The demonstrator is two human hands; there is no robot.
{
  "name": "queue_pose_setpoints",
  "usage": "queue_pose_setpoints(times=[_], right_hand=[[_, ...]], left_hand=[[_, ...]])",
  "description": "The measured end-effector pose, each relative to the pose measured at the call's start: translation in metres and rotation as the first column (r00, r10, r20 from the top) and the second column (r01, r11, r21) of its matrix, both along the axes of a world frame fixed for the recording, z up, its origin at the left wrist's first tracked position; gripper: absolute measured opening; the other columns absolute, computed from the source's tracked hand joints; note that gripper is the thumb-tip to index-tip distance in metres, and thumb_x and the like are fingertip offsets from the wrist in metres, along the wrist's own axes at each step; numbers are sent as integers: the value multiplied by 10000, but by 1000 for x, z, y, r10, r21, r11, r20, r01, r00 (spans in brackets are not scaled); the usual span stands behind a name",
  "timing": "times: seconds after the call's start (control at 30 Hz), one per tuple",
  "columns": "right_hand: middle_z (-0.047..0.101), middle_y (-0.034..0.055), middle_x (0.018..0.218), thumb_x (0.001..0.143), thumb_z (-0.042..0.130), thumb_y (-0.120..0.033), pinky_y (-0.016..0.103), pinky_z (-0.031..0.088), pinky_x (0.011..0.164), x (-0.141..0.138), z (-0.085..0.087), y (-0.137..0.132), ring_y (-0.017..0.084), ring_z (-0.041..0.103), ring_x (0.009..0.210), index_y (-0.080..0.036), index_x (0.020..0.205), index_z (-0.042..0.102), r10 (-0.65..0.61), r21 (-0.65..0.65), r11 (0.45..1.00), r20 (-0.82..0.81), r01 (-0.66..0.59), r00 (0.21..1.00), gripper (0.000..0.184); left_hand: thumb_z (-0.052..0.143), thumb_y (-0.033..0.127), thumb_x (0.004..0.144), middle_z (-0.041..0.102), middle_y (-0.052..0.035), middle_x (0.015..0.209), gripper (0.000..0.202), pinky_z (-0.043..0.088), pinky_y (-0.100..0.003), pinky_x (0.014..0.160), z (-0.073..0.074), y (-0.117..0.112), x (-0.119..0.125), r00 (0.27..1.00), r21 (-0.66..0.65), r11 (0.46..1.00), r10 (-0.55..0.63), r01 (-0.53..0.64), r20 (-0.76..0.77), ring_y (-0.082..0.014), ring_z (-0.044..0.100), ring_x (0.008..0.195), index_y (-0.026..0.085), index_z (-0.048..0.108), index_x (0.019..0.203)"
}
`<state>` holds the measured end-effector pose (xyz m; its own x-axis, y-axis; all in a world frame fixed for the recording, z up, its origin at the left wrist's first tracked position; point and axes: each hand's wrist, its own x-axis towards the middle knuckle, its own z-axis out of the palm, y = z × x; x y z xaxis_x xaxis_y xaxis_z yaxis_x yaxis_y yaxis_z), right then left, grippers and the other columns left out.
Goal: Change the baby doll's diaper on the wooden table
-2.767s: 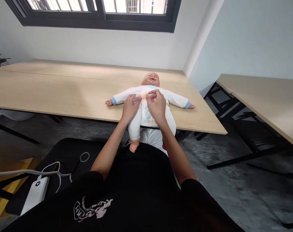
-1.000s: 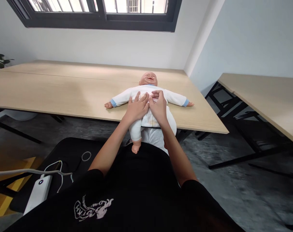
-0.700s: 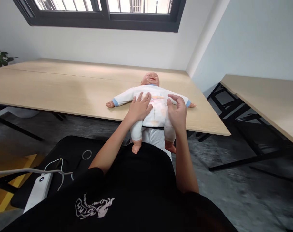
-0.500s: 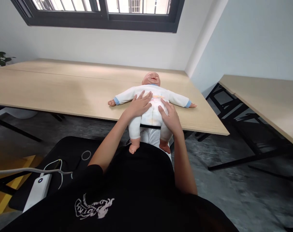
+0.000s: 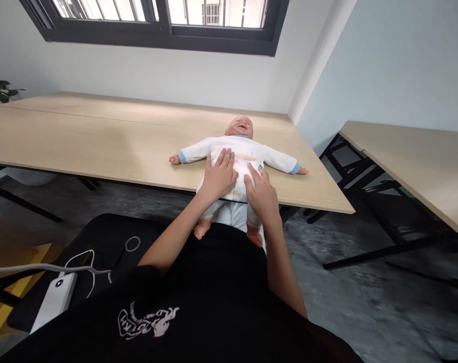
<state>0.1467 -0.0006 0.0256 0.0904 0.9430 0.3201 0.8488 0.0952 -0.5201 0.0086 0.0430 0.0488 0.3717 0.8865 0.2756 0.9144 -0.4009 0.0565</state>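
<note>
A baby doll lies on its back at the near edge of the wooden table, arms spread wide and legs hanging over the edge. It wears a white top with blue cuffs and collar, and what looks like a white diaper around its hips. My left hand rests with fingers extended over the left side of the doll's belly. On the other side, my right hand lies at the doll's hip, fingers apart. Parts of the waist and upper legs are hidden beneath both hands.
To my left stands a black chair seat with a white power bank, cables and a beaded bracelet on it. A second table is at the right. A dark-framed window is in the wall behind.
My left hand has turned so its fingers point more toward the doll's head. My right hand has shifted slightly down and left. The doll's lower legs have moved a little left.
</note>
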Motion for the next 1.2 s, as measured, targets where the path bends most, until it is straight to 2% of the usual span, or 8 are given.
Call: queue_pose_setpoints(times=[0.4,0.5,0.63,0.77,0.9,1.0,1.1,1.2], right_hand=[[317,131,1610,1061,247,-511,507,390,1175,3,-26,7,303,336,1494,-203,1567,394,52,147,988,-70,-41,996,610],[334,140,1601,1044,276,-575,483,366,1198,10,-31,-1,293,332,1495,-159,1583,341,103,170,981,-71,-89,992,684],[394,192,1554,915,509,-714,544,393,1154,18,-45,-20,366,434,1405,-106,1604,222,36,179,984,-68,-23,997,963],[394,210,1550,862,609,-620,586,340,1182,18,-55,-30,390,429,1396,-77,1591,206,-6,173,985,-48,14,999,995],[406,195,1543,853,552,-417,574,333,1195,17,-59,-29,366,430,1394,-76,1584,211,-7,178,984,-39,14,999,875],[369,198,1564,836,542,-417,587,314,1205,18,-61,-28,372,404,1414,-77,1581,206,-29,163,986,-42,36,999,885],[311,216,1590,802,585,-462,594,255,1236,21,-64,-27,378,329,1471,-59,1585,161,-33,125,992,-33,37,999,977],[304,238,1587,768,614,-471,588,185,1265,26,-65,-26,373,280,1502,-26,1569,183,-34,85,996,-21,36,999,1013]], left_hand=[[245,271,1035,270,-150,1651,582,158,-554,1276,-3,-4,-5,995,-29,999,-41,44,88,-239,208,1572,50,332,1566],[263,316,1050,284,-118,1653,571,155,-533,1281,-5,-2,-17,973,-66,990,-110,126,205,-229,207,1573,102,338,1573],[371,466,1037,328,-77,1648,599,220,-459,1276,-23,-8,-44,877,-42,979,-157,197,454,-238,198,1576,177,383,1561],[563,527,949,213,-112,1689,763,280,-448,1253,-43,-24,-62,816,-32,984,-128,177,564,-269,225,1567,204,308,1591],[669,469,877,311,-141,1649,890,195,-614,1243,-48,-37,-67,853,-103,990,-24,91,522,-327,296,1533,229,227,1611],[674,362,842,368,-138,1621,951,63,-706,1221,-47,-42,-66,888,-152,988,52,20,457,-349,323,1516,255,146,1626],[645,302,807,343,-162,1629,1008,31,-690,1232,-52,-44,-63,875,-174,983,128,-51,466,-352,285,1534,203,79,1635],[606,286,808,302,-173,1646,947,-6,-659,1248,-61,-43,-59,836,-157,977,204,-143,509,-344,239,1554,155,142,1623]])
